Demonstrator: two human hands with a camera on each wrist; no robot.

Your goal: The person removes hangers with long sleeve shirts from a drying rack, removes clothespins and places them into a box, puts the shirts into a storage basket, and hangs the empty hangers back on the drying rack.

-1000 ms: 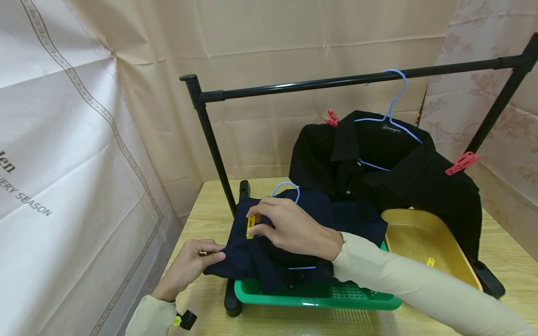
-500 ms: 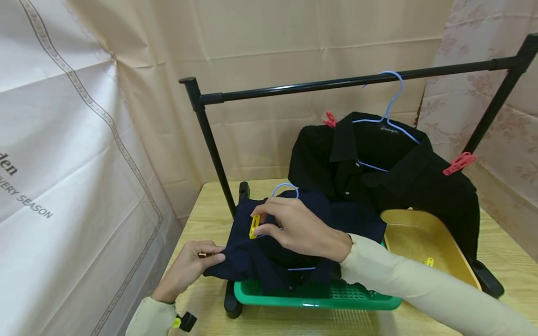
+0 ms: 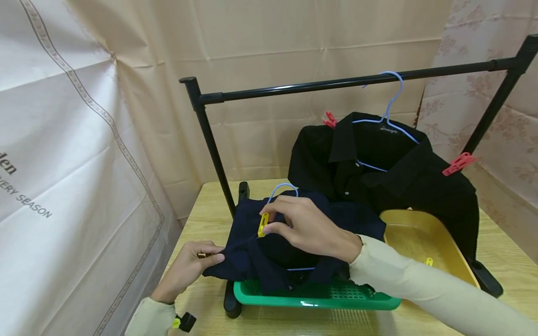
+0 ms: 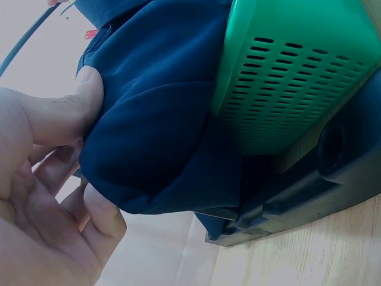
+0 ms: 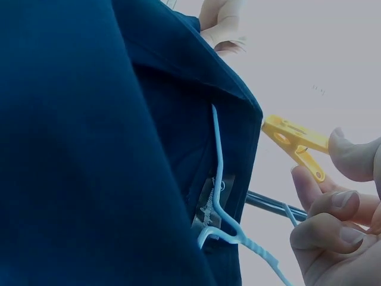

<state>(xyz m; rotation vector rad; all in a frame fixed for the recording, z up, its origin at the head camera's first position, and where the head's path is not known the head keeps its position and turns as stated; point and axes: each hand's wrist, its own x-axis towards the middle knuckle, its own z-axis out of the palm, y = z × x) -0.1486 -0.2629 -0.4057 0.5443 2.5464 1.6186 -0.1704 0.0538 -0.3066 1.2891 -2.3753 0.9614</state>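
Observation:
A navy shirt (image 3: 244, 256) lies over a green basket (image 3: 315, 302), with a blue hanger (image 5: 219, 179) inside its collar. My left hand (image 3: 191, 266) pinches the shirt's left edge between thumb and fingers; the left wrist view shows the cloth (image 4: 149, 119) bunched at the fingertips. Over the collar, my right hand (image 3: 302, 224) pinches a yellow clothespin (image 3: 263, 225) between thumb and fingers. In the right wrist view the clothespin (image 5: 294, 143) has its tip close to the collar edge; whether it grips cloth, I cannot tell.
A black rack (image 3: 294, 86) spans the table. On it hangs a black shirt (image 3: 319, 158) on a blue hanger, with red clothespins (image 3: 459, 164) at its shoulders. A yellow tray (image 3: 416, 228) holding another yellow clothespin (image 3: 429, 262) stands right of the basket.
My right hand has moved slightly to the right along the collar with the yellow clothespin. My left hand has kept its hold on the shirt's edge in the same place.

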